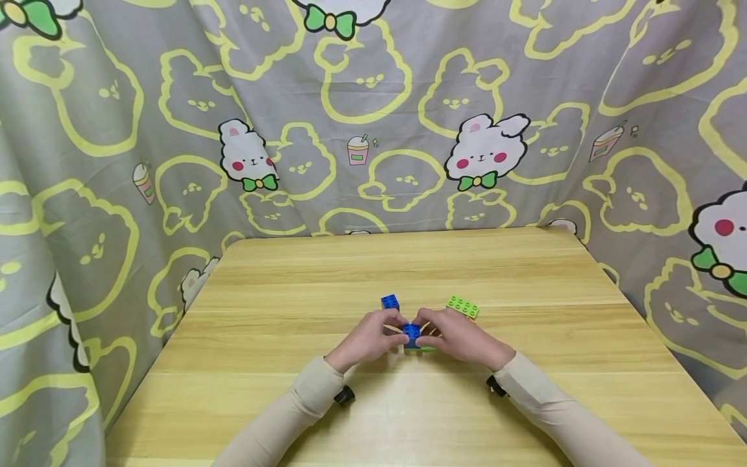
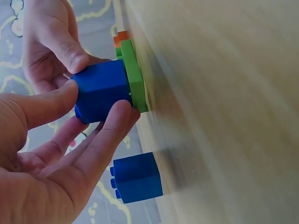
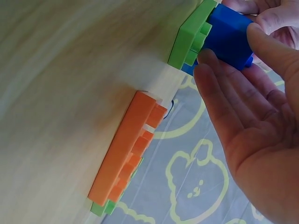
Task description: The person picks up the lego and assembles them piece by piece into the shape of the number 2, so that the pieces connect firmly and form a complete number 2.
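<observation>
Between my two hands a blue toy brick point(image 1: 411, 331) stands on a flat light green brick point(image 2: 134, 74) low over the table. My left hand point(image 1: 372, 338) pinches the blue brick, thumb at its studded top edge and fingertips along its side near the green one. From the other side my right hand point(image 1: 458, 335) grips it too, thumb near the top and fingertips by the green studs point(image 3: 198, 42). The green brick's free studs show beside the blue brick in the right wrist view.
A second blue brick point(image 1: 390, 302) stands on the wooden table point(image 1: 280, 292) beyond my left hand. Behind my right hand lie a light green brick point(image 1: 462, 307) and an orange brick point(image 3: 122, 149). A patterned curtain point(image 1: 397, 97) hangs around the table.
</observation>
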Motion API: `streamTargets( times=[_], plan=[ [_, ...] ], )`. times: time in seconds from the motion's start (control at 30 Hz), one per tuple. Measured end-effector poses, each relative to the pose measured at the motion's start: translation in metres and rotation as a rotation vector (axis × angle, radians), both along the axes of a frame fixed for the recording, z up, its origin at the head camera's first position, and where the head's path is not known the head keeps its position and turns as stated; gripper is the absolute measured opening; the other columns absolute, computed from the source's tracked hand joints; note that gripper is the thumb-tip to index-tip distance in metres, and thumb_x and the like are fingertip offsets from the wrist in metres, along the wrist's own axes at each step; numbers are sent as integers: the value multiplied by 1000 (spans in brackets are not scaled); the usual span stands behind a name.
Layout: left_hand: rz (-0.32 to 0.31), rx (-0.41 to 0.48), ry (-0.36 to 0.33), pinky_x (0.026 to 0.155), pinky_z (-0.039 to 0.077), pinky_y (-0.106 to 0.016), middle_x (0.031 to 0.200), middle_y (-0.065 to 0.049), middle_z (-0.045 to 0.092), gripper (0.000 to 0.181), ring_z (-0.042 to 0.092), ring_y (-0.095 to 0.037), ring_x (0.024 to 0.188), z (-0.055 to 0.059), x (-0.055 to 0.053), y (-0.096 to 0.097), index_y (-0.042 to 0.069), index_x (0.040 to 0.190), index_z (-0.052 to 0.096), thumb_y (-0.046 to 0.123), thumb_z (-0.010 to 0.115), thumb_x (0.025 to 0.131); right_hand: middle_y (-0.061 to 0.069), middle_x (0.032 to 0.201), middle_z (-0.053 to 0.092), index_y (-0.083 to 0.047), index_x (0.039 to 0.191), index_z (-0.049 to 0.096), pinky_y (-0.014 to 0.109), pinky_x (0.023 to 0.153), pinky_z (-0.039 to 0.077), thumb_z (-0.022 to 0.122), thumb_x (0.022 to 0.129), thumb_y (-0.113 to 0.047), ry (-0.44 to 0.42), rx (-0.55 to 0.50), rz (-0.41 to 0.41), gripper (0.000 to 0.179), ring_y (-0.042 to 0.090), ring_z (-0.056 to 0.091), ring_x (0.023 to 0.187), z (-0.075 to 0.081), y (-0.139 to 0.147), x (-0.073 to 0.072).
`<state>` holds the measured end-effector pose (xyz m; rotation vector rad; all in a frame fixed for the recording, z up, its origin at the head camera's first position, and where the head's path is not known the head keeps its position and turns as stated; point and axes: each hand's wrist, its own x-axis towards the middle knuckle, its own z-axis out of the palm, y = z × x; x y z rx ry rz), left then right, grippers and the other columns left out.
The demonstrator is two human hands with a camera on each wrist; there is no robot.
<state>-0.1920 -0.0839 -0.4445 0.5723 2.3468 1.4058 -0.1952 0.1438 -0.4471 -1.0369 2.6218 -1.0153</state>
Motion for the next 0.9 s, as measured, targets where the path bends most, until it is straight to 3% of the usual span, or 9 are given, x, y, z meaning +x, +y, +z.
streamTargets(
  times=[0.9],
  plan=[
    [-4,-37,19,75,63,-40,118,-19,70,17,74,-30,96,3,3,4,0,115,67,6,67,99,0,112,75,-14,111,67,29,84,61,71,97,-17,6,6,8,14,14,73,97,0,1,-1]
  ],
)
